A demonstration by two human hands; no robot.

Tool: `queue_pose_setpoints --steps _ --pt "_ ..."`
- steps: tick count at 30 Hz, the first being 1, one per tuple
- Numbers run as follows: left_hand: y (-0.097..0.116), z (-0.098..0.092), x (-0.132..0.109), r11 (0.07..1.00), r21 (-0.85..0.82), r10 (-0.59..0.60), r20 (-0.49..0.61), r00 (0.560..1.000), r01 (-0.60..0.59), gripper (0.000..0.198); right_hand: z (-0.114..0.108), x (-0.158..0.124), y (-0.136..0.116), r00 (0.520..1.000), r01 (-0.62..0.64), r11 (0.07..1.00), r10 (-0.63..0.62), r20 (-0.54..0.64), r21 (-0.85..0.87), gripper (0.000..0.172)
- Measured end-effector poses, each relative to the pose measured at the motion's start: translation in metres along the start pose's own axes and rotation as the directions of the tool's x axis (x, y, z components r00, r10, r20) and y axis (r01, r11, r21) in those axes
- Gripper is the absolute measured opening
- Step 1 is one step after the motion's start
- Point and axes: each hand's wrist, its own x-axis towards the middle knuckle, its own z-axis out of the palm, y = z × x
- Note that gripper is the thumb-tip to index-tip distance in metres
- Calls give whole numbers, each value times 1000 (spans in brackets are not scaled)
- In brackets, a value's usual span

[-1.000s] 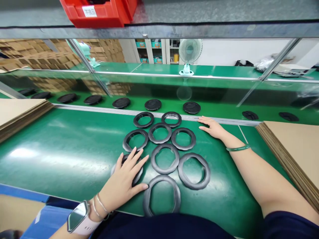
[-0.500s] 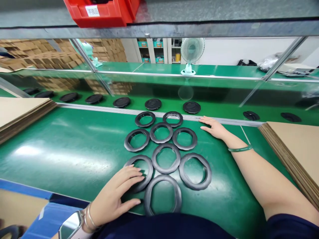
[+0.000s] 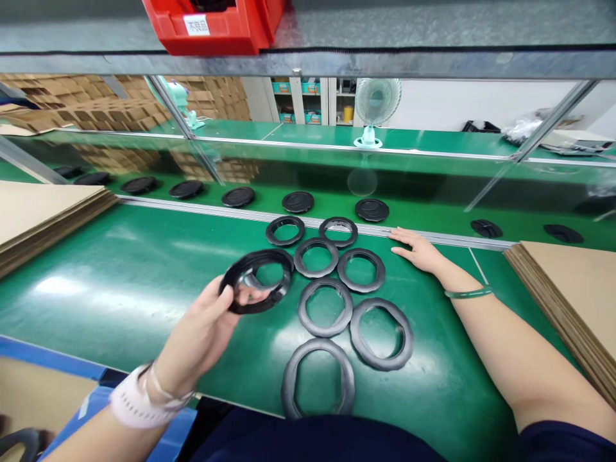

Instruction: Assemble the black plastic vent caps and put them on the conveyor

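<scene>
At the far left, a stack of cardboard sheets point(image 3: 43, 215) lies on the green table point(image 3: 120, 289). Above it, on the overhead shelf, sits a red bin point(image 3: 216, 25) with a white label.

The left hand point(image 3: 199, 333) is raised above the table, left of centre and near the person. Its fingers are closed on a black ring point(image 3: 256, 281), thumb on the near-left rim and fingertips showing through the opening. The ring is held clear of the table, tilted, and overlaps in view the spot where another ring would lie in the group. A pale watch band point(image 3: 132, 401) and thin bracelets are on that wrist.

Just right of the held ring, seven more black rings lie flat on the table in a tight cluster: two at the far edge point(image 3: 285, 230) point(image 3: 338, 231), two behind the centre point(image 3: 316, 256) point(image 3: 360, 269), one at centre point(image 3: 325, 307), a larger one to its right point(image 3: 382, 333) and one nearest the person point(image 3: 318, 386). Neighbouring rings touch or almost touch.

Beyond a metal rail, a row of black discs point(image 3: 298, 201) rests on a farther green belt, spaced well apart. A small desk fan point(image 3: 378, 106) stands on the bench beyond.

The right hand point(image 3: 418, 250) lies flat on the table beside the rail, just right of the cluster, fingers extended and gripping nothing. A green bangle point(image 3: 469, 293) circles that wrist.

At the far right lies a second stack of cardboard sheets point(image 3: 572, 289).
</scene>
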Motion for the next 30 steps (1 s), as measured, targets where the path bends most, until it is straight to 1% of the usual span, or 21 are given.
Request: queue_pose_setpoints --steps 1,2,3,4,6,9,12,15,21,25,30 --pt "2 14 10 985 -161 -63 21 998 66 14 0 0 0 1000 -2 1000 2 -2 -1 45" --pt "2 27 20 952 -277 -121 65 991 134 14 0 0 0 1000 -4 1000 4 -3 -4 45" --pt "-1 39 29 912 -355 -173 117 978 204 14 0 0 0 1000 -8 1000 8 -4 -6 46" --pt "-5 51 38 873 -407 -219 167 961 270 15 0 0 0 1000 -11 1000 11 -5 -8 46" --pt "-17 69 51 804 -457 -293 255 922 382 17 0 0 0 1000 -14 1000 14 1 -8 46" --pt "-35 84 61 749 -474 -330 340 881 463 19 -1 0 -2 1000 -23 1000 23 8 -1 47" --pt "-47 86 62 728 -482 -320 389 864 487 24 -1 0 -4 999 -32 999 31 11 10 46" --pt "-52 83 59 722 -473 -319 419 850 505 30 -1 -1 -4 999 -33 999 32 10 13 46" --pt "-46 82 53 745 -421 -312 466 828 518 40 -3 -2 -5 1000 -26 1000 26 16 8 47" --pt "-43 83 52 756 -404 -312 470 826 515 41 -5 -2 -8 999 -38 999 38 34 -1 47" --pt "-46 82 51 769 -388 -292 493 820 508 41 -7 -2 -12 998 -49 999 49 40 -7 47"
